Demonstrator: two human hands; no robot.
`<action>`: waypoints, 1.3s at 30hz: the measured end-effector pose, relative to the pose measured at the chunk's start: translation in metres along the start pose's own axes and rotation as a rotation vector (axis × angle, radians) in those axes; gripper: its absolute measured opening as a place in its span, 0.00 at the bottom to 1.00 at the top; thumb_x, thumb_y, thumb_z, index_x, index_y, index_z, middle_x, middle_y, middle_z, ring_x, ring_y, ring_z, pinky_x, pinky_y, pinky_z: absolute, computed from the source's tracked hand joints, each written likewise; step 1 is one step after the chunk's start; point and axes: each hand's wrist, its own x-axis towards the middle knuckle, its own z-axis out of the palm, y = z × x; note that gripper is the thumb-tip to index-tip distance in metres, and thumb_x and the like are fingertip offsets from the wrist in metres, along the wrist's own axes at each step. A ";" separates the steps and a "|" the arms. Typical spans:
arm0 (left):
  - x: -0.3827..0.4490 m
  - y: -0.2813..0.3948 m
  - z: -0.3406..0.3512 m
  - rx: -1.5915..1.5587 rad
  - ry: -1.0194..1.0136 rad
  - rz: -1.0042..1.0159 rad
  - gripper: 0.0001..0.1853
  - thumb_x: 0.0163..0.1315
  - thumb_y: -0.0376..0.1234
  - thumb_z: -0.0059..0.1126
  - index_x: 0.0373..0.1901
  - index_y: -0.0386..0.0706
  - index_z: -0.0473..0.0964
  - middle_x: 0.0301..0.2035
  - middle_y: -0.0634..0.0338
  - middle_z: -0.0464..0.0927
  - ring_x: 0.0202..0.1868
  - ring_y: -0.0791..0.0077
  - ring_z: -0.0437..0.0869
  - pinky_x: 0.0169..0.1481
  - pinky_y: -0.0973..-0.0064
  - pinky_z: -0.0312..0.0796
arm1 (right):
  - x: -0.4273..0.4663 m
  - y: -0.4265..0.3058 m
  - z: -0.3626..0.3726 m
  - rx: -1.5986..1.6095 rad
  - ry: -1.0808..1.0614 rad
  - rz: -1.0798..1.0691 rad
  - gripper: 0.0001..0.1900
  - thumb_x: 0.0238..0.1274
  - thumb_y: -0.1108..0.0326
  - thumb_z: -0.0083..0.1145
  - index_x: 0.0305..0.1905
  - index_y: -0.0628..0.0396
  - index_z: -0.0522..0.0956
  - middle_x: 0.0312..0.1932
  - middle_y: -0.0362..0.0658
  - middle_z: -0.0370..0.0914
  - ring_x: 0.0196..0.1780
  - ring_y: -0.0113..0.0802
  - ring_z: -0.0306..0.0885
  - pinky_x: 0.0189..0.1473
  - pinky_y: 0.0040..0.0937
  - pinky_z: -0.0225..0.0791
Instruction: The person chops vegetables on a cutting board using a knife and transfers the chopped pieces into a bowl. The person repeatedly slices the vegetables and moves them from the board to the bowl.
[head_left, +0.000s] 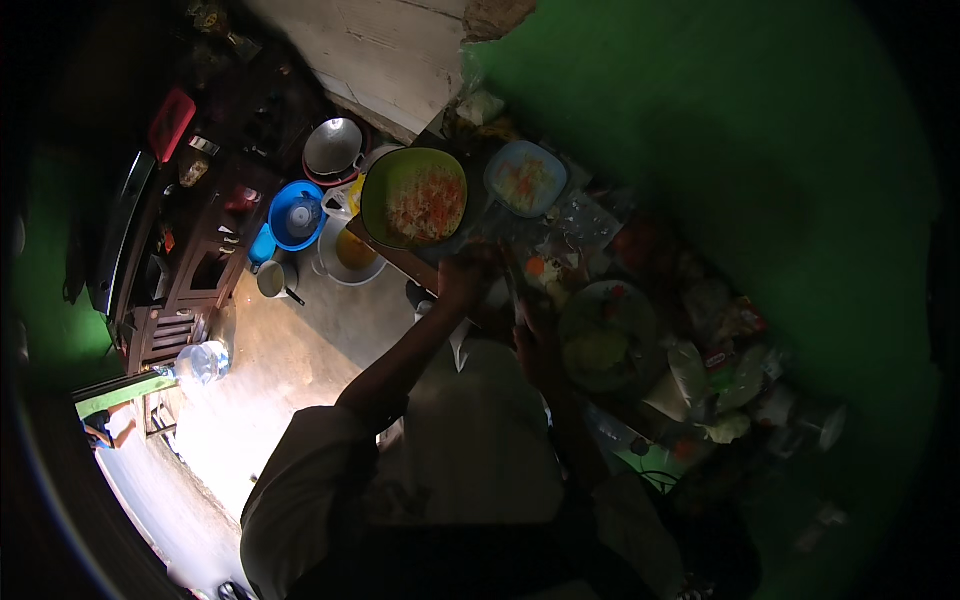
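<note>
Over the near edge of the work surface, my left hand (463, 276) is bent with its fingers in deep shadow; whether it holds something cannot be told. My right hand (534, 335) is closed around what looks like a knife (514, 282), which points away from me towards the fingers of my left hand. Just beyond my left hand stands a green bowl (424, 196) of shredded orange and pale vegetables. Farther back, a pale blue container (526, 178) holds a similar shredded mix. To the right of my right hand lies a round plate (574, 319) with a pale green leafy vegetable on it.
An orange carrot piece (535, 265) lies among scraps near the knife. Plastic bags (686, 371) and packets crowd the right side. On the floor at left are a blue basin (283, 241), a wok (334, 145) and a saucepan (271, 280). Another person (105, 429) is partly visible outside.
</note>
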 end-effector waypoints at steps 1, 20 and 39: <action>0.009 0.022 -0.010 0.196 -0.081 0.005 0.19 0.72 0.35 0.64 0.62 0.41 0.84 0.45 0.52 0.90 0.43 0.59 0.94 0.51 0.63 0.85 | -0.002 -0.001 -0.001 0.040 0.007 0.049 0.29 0.82 0.70 0.51 0.83 0.55 0.68 0.70 0.56 0.75 0.71 0.46 0.75 0.71 0.43 0.68; 0.004 0.051 -0.032 0.549 0.114 -0.063 0.15 0.72 0.40 0.62 0.57 0.51 0.84 0.42 0.51 0.89 0.36 0.49 0.93 0.38 0.50 0.86 | -0.015 -0.029 -0.004 -0.196 -0.035 -0.070 0.27 0.81 0.68 0.50 0.80 0.60 0.71 0.77 0.62 0.73 0.81 0.58 0.70 0.83 0.50 0.59; -0.018 0.072 -0.043 0.428 -0.053 -0.401 0.20 0.68 0.48 0.66 0.50 0.43 0.82 0.39 0.41 0.89 0.44 0.38 0.92 0.51 0.43 0.83 | -0.006 -0.023 0.008 -0.292 0.080 -0.153 0.28 0.81 0.68 0.53 0.81 0.55 0.70 0.69 0.62 0.80 0.72 0.57 0.80 0.74 0.49 0.70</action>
